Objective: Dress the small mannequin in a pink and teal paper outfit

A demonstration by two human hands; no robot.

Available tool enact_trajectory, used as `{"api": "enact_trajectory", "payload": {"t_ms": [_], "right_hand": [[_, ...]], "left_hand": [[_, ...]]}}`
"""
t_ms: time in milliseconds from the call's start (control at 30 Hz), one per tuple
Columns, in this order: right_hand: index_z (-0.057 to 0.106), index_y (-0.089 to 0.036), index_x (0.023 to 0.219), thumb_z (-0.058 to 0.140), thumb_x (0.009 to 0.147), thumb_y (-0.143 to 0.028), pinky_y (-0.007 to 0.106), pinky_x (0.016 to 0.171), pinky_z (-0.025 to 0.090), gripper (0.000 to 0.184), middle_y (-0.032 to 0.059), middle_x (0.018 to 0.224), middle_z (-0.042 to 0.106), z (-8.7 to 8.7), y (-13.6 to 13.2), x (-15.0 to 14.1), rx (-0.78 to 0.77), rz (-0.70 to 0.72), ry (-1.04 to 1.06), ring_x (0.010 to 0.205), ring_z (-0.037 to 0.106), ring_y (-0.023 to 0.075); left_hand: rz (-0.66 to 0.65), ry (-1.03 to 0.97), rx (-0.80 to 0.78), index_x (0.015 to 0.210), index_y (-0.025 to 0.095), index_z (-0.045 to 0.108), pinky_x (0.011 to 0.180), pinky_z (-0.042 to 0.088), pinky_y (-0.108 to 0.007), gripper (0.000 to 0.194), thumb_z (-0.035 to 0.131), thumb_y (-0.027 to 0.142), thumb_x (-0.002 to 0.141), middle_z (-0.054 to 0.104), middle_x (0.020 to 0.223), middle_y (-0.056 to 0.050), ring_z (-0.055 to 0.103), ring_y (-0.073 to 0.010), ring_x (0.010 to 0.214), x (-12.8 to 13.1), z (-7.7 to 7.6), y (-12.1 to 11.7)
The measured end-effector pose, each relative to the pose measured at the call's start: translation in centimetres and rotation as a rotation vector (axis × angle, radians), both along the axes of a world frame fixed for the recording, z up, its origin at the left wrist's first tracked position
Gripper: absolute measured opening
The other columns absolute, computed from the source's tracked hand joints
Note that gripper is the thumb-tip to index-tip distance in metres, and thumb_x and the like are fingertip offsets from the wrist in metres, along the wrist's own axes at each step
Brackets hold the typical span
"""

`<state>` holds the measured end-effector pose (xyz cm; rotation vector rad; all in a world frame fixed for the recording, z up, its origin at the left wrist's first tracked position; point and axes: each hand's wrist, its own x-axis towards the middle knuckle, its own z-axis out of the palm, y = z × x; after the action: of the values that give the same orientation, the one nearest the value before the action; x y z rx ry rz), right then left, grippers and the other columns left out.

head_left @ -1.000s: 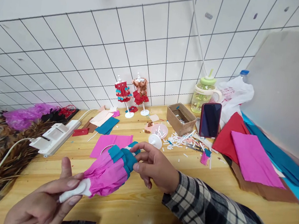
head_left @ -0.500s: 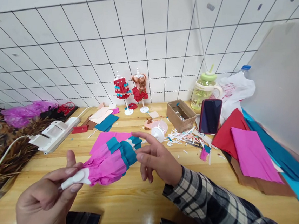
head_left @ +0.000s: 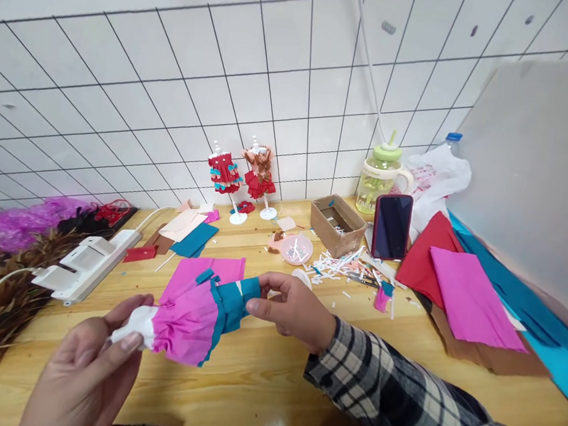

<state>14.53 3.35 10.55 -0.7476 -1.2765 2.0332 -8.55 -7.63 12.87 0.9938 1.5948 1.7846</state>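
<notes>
My left hand (head_left: 94, 355) grips the white top of a small dress form (head_left: 138, 325), tilted on its side above the table. A pink crepe paper skirt (head_left: 187, 327) covers its lower part, with teal crepe paper trim (head_left: 227, 305) along the hem. My right hand (head_left: 295, 308) is closed, thumb and fingers pinching the far end of the teal trim. Behind the dress form lies a flat pink paper sheet (head_left: 228, 269). A white round base (head_left: 302, 278) shows partly beyond my right hand.
Two dressed miniature forms, one red and teal (head_left: 224, 175), one brown and red (head_left: 260, 177), stand by the tiled wall. A cardboard box (head_left: 337, 226), paper scraps (head_left: 334, 263), phone (head_left: 392, 227) and drink bottle (head_left: 380, 179) sit right of them. A power strip (head_left: 93, 261) lies left.
My right hand has gone from loosely spread fingers to pinching the teal trim. The dress form has turned and the trim is stretched out to the right. The camera view has shifted slightly.
</notes>
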Motion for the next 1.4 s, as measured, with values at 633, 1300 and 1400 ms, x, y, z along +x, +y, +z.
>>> {"api": "enact_trajectory", "payload": {"t_ms": [633, 1300, 1400], "right_hand": [[0.038, -0.025, 0.13, 0.066, 0.074, -0.027, 0.018, 0.033, 0.037, 0.062, -0.0052, 0.08, 0.061, -0.7, -0.4, -0.8, -0.047, -0.019, -0.019, 0.039, 0.048, 0.0052], [0.06, -0.016, 0.092, 0.069, 0.072, -0.032, 0.02, 0.028, 0.045, 0.027, -0.0009, 0.086, 0.063, -0.2, -1.9, -1.3, -0.075, -0.017, 0.015, 0.033, 0.043, 0.0013], [0.059, -0.016, 0.087, 0.075, 0.067, -0.033, 0.017, 0.026, 0.039, 0.032, -0.0049, 0.077, 0.06, -0.3, -2.1, -1.5, -0.169, -0.045, 0.076, 0.031, 0.039, 0.0003]], "left_hand": [[0.051, -0.523, -0.046, 0.06, 0.021, 0.039, 0.087, 0.057, -0.016, 0.042, 0.079, 0.008, 0.06, 0.072, 0.108, -0.001, 0.065, -0.0172, 0.11, -0.1, -1.2, 1.7], [0.16, 0.142, 0.043, 0.062, 0.021, 0.036, 0.106, 0.044, -0.035, 0.04, 0.074, 0.017, 0.076, 0.072, 0.113, 0.002, 0.052, -0.0215, 0.129, 5.2, 0.4, -0.6], [0.114, 0.088, 0.014, 0.062, 0.021, 0.036, 0.106, 0.044, -0.035, 0.04, 0.073, 0.019, 0.076, 0.071, 0.116, 0.004, 0.05, -0.0218, 0.131, 5.3, 0.3, -0.7]]}}
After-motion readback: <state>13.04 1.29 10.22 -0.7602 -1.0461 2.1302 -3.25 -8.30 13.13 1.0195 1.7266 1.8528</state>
